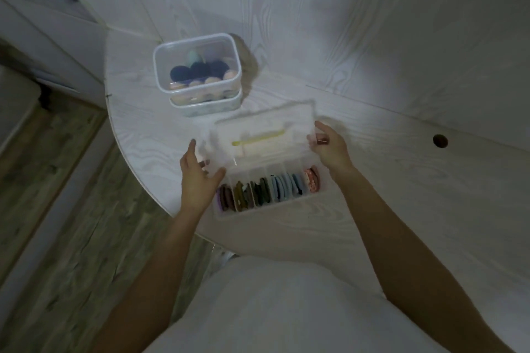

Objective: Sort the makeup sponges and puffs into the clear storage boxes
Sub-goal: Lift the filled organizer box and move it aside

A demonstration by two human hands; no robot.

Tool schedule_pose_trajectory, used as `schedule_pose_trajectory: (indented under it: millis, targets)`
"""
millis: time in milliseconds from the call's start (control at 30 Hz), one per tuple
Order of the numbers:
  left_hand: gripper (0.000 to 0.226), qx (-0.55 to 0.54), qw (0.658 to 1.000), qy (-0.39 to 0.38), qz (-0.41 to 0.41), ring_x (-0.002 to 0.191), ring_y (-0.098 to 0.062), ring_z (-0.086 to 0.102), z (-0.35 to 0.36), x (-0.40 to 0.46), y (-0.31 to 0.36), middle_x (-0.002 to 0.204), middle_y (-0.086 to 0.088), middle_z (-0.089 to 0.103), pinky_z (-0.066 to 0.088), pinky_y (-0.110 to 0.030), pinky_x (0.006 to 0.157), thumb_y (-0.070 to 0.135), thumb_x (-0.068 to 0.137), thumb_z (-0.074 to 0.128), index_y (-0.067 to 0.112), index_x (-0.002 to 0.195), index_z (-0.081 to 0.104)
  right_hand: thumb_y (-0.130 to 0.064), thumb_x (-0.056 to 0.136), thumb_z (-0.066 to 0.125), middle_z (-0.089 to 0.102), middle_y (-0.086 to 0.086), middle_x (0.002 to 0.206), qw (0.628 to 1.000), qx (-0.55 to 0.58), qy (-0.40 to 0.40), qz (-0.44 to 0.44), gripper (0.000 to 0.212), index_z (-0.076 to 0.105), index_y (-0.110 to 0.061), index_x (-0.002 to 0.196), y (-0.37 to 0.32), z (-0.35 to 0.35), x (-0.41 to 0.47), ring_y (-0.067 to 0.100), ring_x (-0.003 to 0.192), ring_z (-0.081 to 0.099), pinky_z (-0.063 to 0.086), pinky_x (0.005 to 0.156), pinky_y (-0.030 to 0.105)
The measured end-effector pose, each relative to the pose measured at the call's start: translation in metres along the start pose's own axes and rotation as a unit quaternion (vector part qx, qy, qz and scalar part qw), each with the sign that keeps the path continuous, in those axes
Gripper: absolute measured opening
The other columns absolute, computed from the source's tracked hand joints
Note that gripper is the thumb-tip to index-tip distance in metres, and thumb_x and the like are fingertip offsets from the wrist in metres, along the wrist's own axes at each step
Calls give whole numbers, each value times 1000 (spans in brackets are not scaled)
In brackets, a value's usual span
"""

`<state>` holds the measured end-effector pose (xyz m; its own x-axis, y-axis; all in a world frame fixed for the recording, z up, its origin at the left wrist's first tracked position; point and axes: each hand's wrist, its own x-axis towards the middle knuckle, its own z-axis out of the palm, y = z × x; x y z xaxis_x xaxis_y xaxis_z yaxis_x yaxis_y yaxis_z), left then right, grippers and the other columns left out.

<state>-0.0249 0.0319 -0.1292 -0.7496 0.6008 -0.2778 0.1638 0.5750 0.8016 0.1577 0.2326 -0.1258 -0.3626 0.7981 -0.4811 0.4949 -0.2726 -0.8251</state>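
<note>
Stacked tubs [198,74] behind divider box [272,189] — white table [401,180] (hole [440,141]).

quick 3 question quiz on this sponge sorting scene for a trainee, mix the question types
1. True or false: both hands hold the clear lid of the divided box.
2. Which hand grips the lid's right end? A) left hand B) right hand
3. Fill in: the tub of round puffs stands ___ the divided box, farther from the person.

Key: 1 true; 2 B; 3 beyond
</note>
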Motion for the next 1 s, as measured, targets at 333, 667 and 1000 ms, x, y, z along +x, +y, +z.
schedule_pose_trajectory:
  millis: [333,667,1000]
  targets:
    - [41,-151,987,-55,25,109,-12,58,9,-19,40,110,5,66,39,-25,97,44,98,35,21,99,69,-46,99,27,53,-11,123,997,47,-4,-58,51,66,-20,78,29,-67,-77,14,123,43,34,97,34]
    - [116,-31,983,-178,-13,140,-24,21,36,-28,3,156,-8,15,29,-36,105,23,63,84,28,148,6,-28,71,79,-8,5,157,953,-271,-7,-131,74,40,-41,133,71,-23,-105,18,114,52,40,88,20]
    - [111,71,978,-192,36,140,-22,22,36,-17,11,156,-7,14,31,-31,101,32,69,79,22,149,3,-19,75,76,-1,12,155,945,-268,55,-178,80,30,-41,138,86,-18,-100,26,126,46,43,92,29]
